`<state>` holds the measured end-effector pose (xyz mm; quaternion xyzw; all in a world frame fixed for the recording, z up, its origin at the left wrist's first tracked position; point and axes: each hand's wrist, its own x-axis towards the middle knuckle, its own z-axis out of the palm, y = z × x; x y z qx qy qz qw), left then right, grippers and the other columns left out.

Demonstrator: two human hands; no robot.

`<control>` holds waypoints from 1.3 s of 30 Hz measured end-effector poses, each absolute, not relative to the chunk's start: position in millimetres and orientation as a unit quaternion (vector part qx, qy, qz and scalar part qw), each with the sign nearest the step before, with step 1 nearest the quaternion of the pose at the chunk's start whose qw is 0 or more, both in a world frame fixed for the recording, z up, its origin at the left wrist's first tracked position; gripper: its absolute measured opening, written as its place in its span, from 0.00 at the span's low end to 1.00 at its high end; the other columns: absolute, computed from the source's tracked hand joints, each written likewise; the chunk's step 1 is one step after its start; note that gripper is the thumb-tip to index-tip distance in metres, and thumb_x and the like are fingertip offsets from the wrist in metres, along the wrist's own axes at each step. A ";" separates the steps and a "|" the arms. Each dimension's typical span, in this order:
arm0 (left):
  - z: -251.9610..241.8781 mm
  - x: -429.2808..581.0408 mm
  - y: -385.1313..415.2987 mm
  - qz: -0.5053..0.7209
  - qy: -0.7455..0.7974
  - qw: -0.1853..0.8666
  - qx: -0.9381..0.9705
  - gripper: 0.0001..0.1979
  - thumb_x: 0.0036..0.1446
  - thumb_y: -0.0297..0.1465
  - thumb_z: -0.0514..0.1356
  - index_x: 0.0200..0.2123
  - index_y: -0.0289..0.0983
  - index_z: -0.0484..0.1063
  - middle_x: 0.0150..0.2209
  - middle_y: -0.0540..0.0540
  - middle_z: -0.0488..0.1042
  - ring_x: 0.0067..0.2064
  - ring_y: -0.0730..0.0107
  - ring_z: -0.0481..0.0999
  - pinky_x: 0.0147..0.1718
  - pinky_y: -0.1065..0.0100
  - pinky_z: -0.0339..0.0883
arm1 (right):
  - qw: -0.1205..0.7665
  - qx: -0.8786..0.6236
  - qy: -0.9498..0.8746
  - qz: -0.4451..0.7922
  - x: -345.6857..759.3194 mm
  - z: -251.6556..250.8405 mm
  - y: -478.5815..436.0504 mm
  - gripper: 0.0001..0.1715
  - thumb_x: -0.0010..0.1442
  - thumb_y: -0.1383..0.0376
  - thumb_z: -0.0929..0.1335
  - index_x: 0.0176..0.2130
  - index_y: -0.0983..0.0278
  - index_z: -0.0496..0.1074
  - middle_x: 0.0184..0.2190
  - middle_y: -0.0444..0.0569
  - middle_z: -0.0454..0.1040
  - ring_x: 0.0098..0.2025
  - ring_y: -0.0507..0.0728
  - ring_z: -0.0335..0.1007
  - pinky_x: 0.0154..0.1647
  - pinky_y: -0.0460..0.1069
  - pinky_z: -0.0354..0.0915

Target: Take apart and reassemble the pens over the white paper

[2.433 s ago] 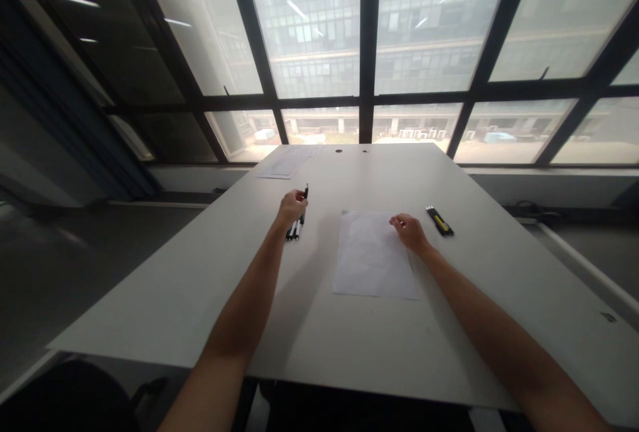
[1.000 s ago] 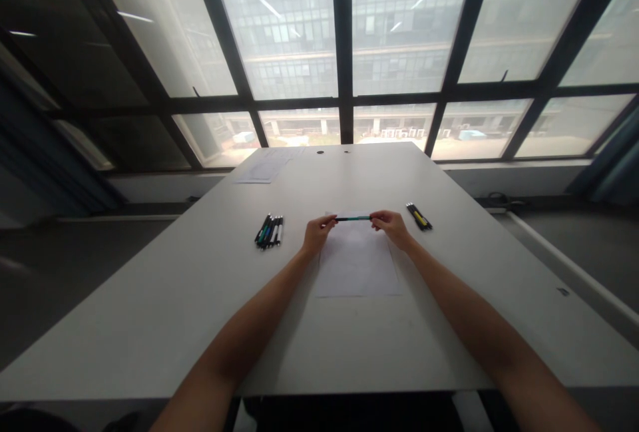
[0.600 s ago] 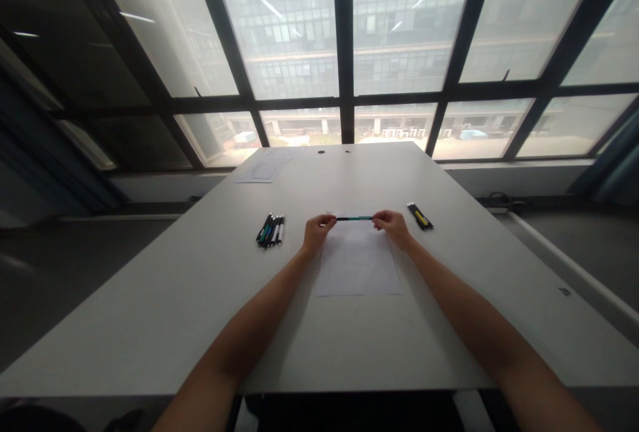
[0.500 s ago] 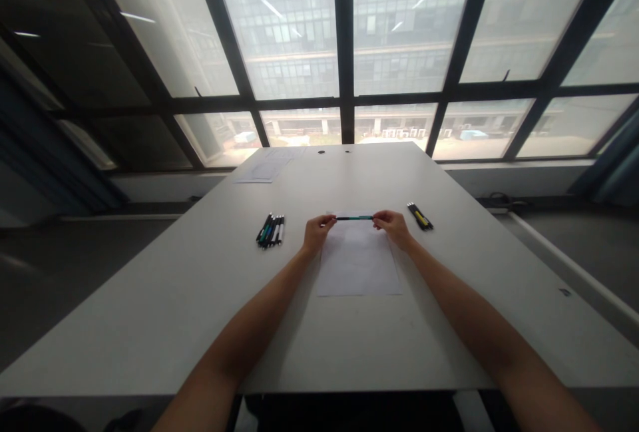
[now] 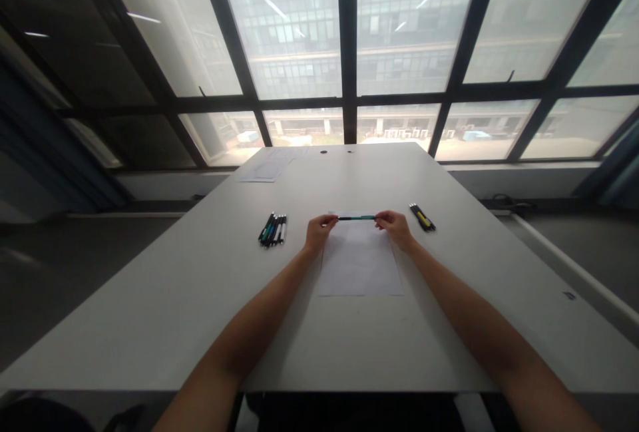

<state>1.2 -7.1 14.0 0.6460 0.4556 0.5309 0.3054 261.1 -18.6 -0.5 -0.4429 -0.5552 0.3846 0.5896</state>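
A green and black pen (image 5: 356, 217) is held level over the far edge of a white sheet of paper (image 5: 360, 262). My left hand (image 5: 319, 231) pinches its left end and my right hand (image 5: 395, 227) pinches its right end. Both hands have their fingers closed on the pen. Left of my left hand lies a bunch of several pens (image 5: 272, 229). A small group of black and yellow pens (image 5: 422, 217) lies to the right of my right hand.
Everything rests on a long white table (image 5: 200, 299). More paper (image 5: 272, 166) lies at its far left corner, near two small round holes (image 5: 336, 151). Tall dark-framed windows (image 5: 348, 52) stand behind the table.
2.4 s ago my left hand was at the bunch of pens with one pen in it and my right hand rested on the paper. Since 1.0 s ago both hands hold the pen almost still.
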 end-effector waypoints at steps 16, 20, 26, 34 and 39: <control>10.4 0.8 -3.6 0.522 0.456 0.306 0.652 0.13 0.52 0.37 0.65 0.37 0.35 0.81 0.35 0.43 0.81 0.35 0.65 0.78 0.37 0.66 0.69 | 0.590 -0.448 -0.549 0.388 260.5 2.1 -21.1 0.19 0.45 0.54 0.75 0.32 0.66 0.77 0.21 0.47 0.75 0.24 0.53 0.70 0.27 0.48 0.66; 10.1 1.2 -3.2 0.523 0.453 0.309 0.653 0.13 0.52 0.36 0.65 0.37 0.35 0.80 0.35 0.43 0.81 0.35 0.65 0.78 0.38 0.66 0.70 | 0.590 -0.449 -0.548 0.387 261.0 2.9 -21.2 0.20 0.45 0.53 0.75 0.31 0.66 0.77 0.21 0.47 0.75 0.23 0.53 0.70 0.27 0.48 0.66; 10.2 2.1 -3.8 0.525 0.454 0.316 0.647 0.12 0.51 0.36 0.66 0.37 0.35 0.81 0.35 0.43 0.81 0.35 0.64 0.79 0.39 0.65 0.70 | 0.587 -0.454 -0.551 0.383 261.6 3.7 -21.4 0.20 0.44 0.52 0.75 0.31 0.66 0.77 0.21 0.47 0.75 0.23 0.53 0.69 0.27 0.48 0.66; 11.5 2.3 -4.8 0.522 0.457 0.313 0.648 0.11 0.52 0.35 0.65 0.37 0.35 0.81 0.34 0.43 0.81 0.35 0.64 0.79 0.39 0.64 0.71 | 0.585 -0.457 -0.550 0.383 260.1 6.4 -24.6 0.20 0.45 0.53 0.75 0.31 0.65 0.77 0.21 0.47 0.75 0.23 0.53 0.70 0.27 0.48 0.67; 9.8 1.7 -3.8 0.520 0.455 0.315 0.651 0.12 0.52 0.36 0.65 0.37 0.35 0.80 0.34 0.43 0.81 0.36 0.64 0.79 0.39 0.65 0.70 | 0.585 -0.457 -0.550 0.382 260.3 5.1 -23.8 0.20 0.45 0.52 0.75 0.32 0.66 0.77 0.21 0.47 0.75 0.23 0.53 0.70 0.27 0.49 0.66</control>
